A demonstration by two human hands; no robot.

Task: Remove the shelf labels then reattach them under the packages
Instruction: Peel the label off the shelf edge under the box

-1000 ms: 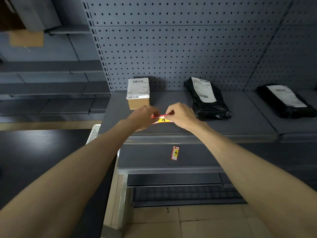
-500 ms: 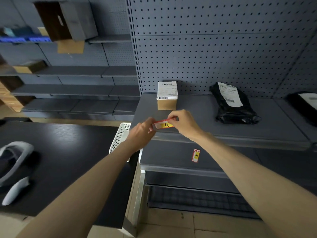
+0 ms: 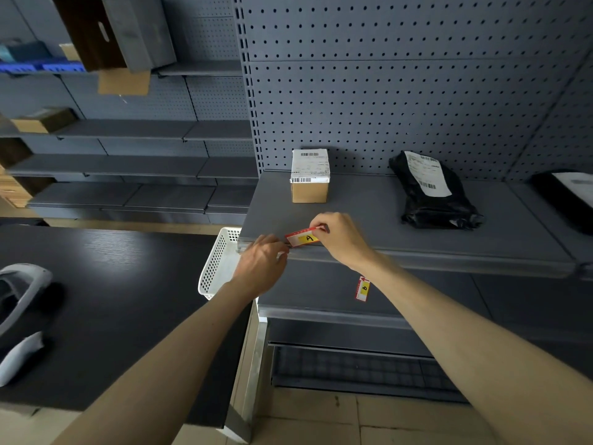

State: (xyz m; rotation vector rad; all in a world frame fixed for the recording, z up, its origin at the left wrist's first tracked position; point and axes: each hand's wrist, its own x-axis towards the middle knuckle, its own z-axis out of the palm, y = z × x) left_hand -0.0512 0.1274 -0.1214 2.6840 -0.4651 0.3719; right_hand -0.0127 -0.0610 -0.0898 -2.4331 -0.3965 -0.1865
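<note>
Head view: both your arms reach forward to the shelf point(image 3: 417, 252) front edge. Right hand point(image 3: 341, 240) pinches the label point(image 3: 301, 239) at its right end, left hand point(image 3: 261, 266) pinches its left end. It sits tilted at the edge, just below the box point(image 3: 309, 176).

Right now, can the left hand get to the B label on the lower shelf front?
Probably yes. The left hand only pinches the A label; the B label hangs exposed below, though the right forearm crosses close beside it.
</note>
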